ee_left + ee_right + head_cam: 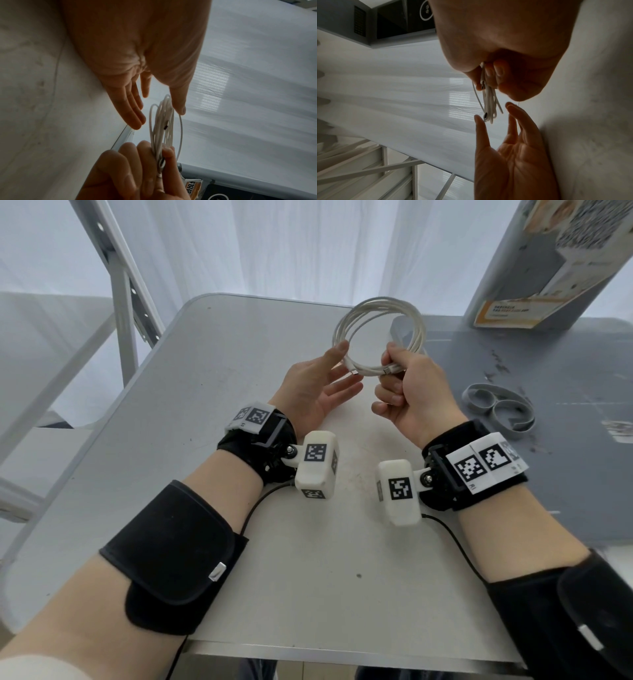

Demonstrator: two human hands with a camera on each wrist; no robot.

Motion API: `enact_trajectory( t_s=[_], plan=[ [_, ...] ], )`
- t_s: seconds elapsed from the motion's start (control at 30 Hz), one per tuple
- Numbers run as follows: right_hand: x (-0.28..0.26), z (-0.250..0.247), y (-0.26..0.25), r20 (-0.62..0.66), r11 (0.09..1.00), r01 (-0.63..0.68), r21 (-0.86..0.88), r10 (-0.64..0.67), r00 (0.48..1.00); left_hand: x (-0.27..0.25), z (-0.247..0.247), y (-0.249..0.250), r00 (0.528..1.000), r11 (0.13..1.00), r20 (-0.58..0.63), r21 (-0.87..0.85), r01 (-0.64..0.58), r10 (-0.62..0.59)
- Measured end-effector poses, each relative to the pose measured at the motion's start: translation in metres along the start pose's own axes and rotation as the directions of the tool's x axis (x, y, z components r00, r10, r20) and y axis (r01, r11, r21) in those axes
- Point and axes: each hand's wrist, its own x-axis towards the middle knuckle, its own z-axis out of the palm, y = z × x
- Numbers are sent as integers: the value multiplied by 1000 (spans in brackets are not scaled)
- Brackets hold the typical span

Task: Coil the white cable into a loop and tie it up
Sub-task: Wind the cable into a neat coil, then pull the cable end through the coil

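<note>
The white cable is wound into a round coil of several turns, held upright above the table. My right hand grips the bundled strands at the coil's near right side, one metal plug tip poking out leftward. In the right wrist view the strands hang from its curled fingers. My left hand is spread with straight fingers beside the coil; its thumb tip touches the coil's left edge. In the left wrist view the coil stands between thumb and fingers, not gripped.
A grey strap lies coiled on the darker grey table at the right. A cardboard box leans at the back right. The light table lies under my hands. A metal frame stands at the left.
</note>
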Motion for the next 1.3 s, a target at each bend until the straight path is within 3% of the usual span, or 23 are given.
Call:
enact_trajectory(
  t_s=[0.33, 0.57, 1.0, 1.3],
  plan=[
    [2, 0, 2, -13, 990, -38, -135, 37, 999, 1, -1, 0, 997, 997, 40, -47, -59, 61],
    [2, 1, 4, 14, 968, -68, -240, 73, 997, 2, 1, -1, 997, 999, 70, 44, 23, -26],
    [-2, 3, 4, 16, 968, 26, -251, -23, 1000, 1, 2, 0, 998, 998, 44, -45, -40, 42],
    [-14, -4, -10, -49, 971, 4, -238, -16, 999, -9, 12, 8, 995, 994, 8, -43, -99, 100]
  ],
)
